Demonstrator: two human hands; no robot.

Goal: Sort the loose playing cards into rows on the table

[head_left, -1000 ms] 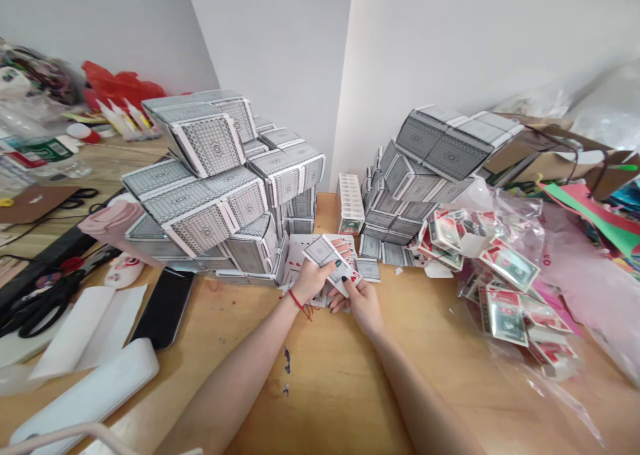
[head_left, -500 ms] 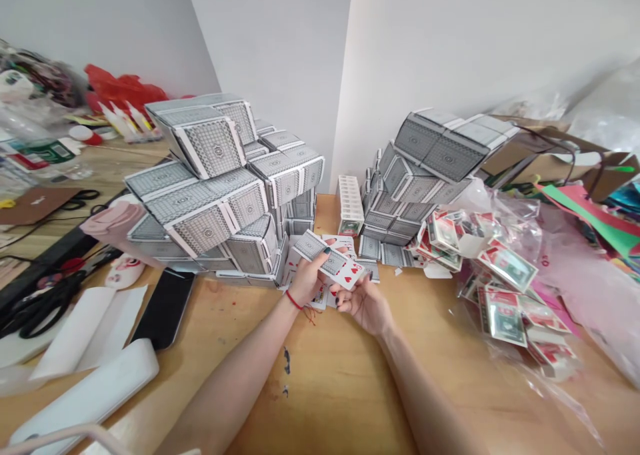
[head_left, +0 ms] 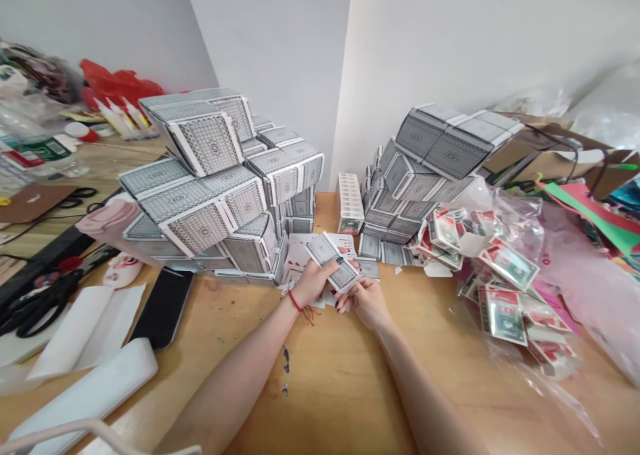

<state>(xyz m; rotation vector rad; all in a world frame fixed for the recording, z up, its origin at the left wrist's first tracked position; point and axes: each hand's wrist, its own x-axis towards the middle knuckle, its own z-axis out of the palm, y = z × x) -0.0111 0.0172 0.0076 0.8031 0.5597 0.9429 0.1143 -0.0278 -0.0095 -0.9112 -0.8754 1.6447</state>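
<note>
My left hand (head_left: 313, 282), with a red string at the wrist, is closed round a small fan of grey-backed playing cards (head_left: 333, 260), held back-up just above the wooden table (head_left: 325, 388). My right hand (head_left: 365, 300) sits close under the cards' lower right edge, fingers curled and pinching that edge. More loose cards (head_left: 303, 250) lie face-up and face-down on the table right behind both hands.
Tall stacks of grey card boxes (head_left: 210, 188) stand at left, another heap (head_left: 430, 155) at right. A clear bag of red-and-green card packs (head_left: 500, 275) lies at right. A black phone (head_left: 163, 308), white paper strips (head_left: 85, 335) and scissors (head_left: 40, 305) lie at left.
The red-pipped card that showed face-up at the right end of the fan half a second ago is now turned or tucked away; only grey backs show. My right hand has closed in on the cards.
</note>
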